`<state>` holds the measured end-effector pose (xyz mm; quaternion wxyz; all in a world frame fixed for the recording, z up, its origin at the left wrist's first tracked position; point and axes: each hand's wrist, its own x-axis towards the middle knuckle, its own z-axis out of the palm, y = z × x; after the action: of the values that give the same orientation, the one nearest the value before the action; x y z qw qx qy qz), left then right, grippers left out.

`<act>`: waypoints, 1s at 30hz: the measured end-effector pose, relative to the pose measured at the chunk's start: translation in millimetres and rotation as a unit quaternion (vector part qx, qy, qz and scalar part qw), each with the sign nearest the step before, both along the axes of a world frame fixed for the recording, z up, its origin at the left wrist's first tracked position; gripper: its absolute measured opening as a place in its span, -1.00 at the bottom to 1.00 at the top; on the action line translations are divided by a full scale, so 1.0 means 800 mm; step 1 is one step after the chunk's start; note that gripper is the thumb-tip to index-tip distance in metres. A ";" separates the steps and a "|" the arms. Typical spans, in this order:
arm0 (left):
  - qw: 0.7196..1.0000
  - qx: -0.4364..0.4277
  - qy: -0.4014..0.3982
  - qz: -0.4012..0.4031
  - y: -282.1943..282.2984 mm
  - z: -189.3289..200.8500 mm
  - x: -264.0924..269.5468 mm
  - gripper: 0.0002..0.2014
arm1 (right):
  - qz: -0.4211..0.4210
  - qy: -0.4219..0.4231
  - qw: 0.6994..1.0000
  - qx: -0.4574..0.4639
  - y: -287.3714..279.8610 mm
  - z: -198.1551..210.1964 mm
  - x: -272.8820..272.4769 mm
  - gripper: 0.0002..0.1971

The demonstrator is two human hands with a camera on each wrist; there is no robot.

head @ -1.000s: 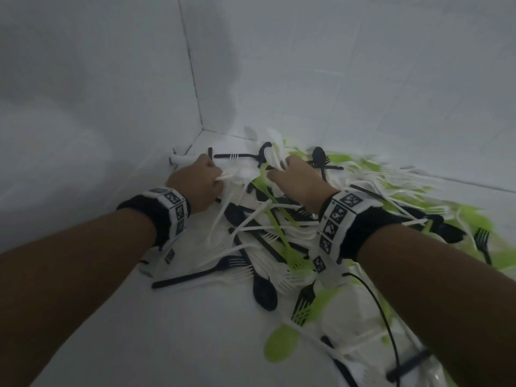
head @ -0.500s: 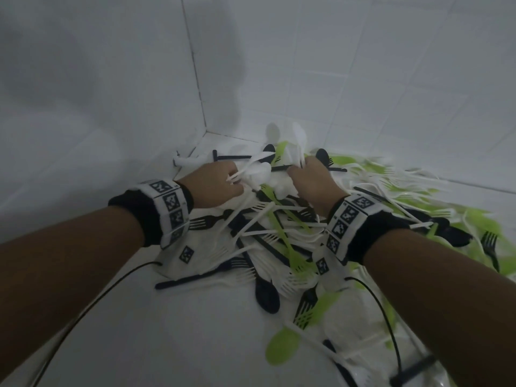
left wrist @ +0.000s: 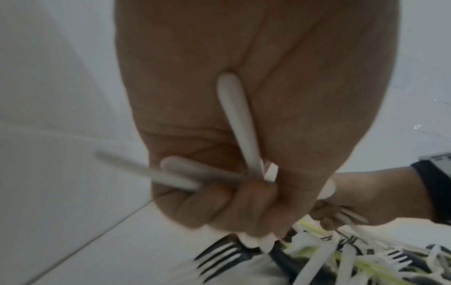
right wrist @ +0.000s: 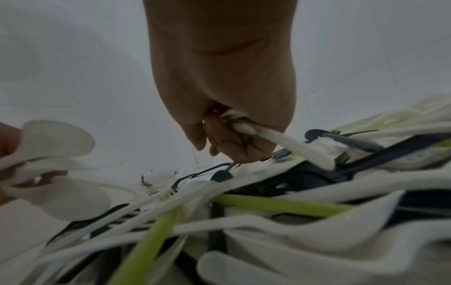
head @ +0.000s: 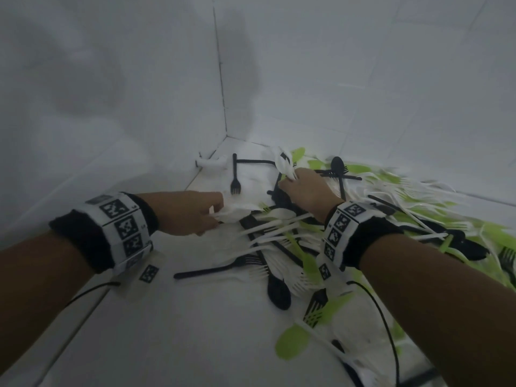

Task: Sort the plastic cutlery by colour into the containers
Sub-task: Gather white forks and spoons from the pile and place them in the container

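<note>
A heap of white, black and lime-green plastic cutlery (head: 321, 247) lies on the white tiled floor in a corner. My left hand (head: 192, 213) grips a bundle of white cutlery (head: 234, 212) at the heap's left edge; the handles (left wrist: 234, 123) cross my palm in the left wrist view. My right hand (head: 304, 191) holds white pieces (head: 284, 163) over the far part of the heap, and its curled fingers (right wrist: 234, 146) close on white handles (right wrist: 292, 144). No container is in view.
White tiled walls meet in the corner (head: 226, 132) just behind the heap. A lone black fork (head: 235, 177) lies near the corner. Black spoon (head: 277, 289) and green spoon (head: 293, 342) lie nearer me. Bare floor (head: 167, 331) spreads at front left.
Both hands have pulled apart: the left has drawn back left with its white bundle, the right has shifted toward the far side. The camera view has tilted up slightly.
</note>
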<state>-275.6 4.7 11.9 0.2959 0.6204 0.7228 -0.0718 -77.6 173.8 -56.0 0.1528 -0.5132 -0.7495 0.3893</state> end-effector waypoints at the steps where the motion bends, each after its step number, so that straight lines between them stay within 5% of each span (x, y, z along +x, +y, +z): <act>1: 1.000 0.009 0.010 0.003 -0.006 -0.002 -0.003 -0.88 | 0.011 -0.007 1.000 0.006 -0.001 0.000 -0.002 -0.65; 4: 1.000 0.022 0.004 0.022 -0.017 -0.008 -0.015 -0.85 | 0.040 -0.032 0.998 0.029 -0.008 0.003 -0.005 -0.65; 7: 0.988 0.026 -0.108 0.110 -0.025 -0.014 -0.025 -0.70 | 0.084 -0.050 0.994 0.052 -0.017 0.009 -0.009 -0.62; 12: 0.911 0.153 -0.256 0.284 -0.030 -0.022 -0.034 -0.77 | 0.175 -0.137 0.969 0.108 -0.034 0.014 -0.016 -0.71; 18: 0.875 0.208 -0.264 0.349 -0.032 -0.040 -0.033 -0.79 | 0.230 -0.211 0.942 0.123 -0.053 0.011 -0.023 -0.70; 20: 0.874 0.231 -0.246 0.350 -0.034 -0.048 -0.032 -0.76 | 0.231 -0.210 0.939 0.145 -0.057 0.010 -0.022 -0.88; 22: 0.889 0.259 -0.189 0.328 -0.039 -0.056 -0.036 -0.71 | 0.222 -0.202 0.940 0.161 -0.061 0.009 -0.023 -0.69; 24: 0.918 0.270 -0.088 0.278 -0.044 -0.062 -0.039 -0.76 | 0.229 -0.225 0.933 0.163 -0.062 0.006 -0.027 -0.73; 27: 0.958 0.214 0.028 0.189 -0.045 -0.075 -0.041 -0.72 | 0.224 -0.254 0.927 0.159 -0.064 0.002 -0.033 -0.74; 30: 0.970 0.172 0.058 0.159 -0.044 -0.087 -0.040 -0.73 | 0.215 -0.262 0.926 0.165 -0.064 0.002 -0.034 -0.76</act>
<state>-307.4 -30.8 -57.8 0.1497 0.5341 0.8295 0.0656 -105.0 122.3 -54.1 -0.0537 -0.3909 -0.9088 0.1354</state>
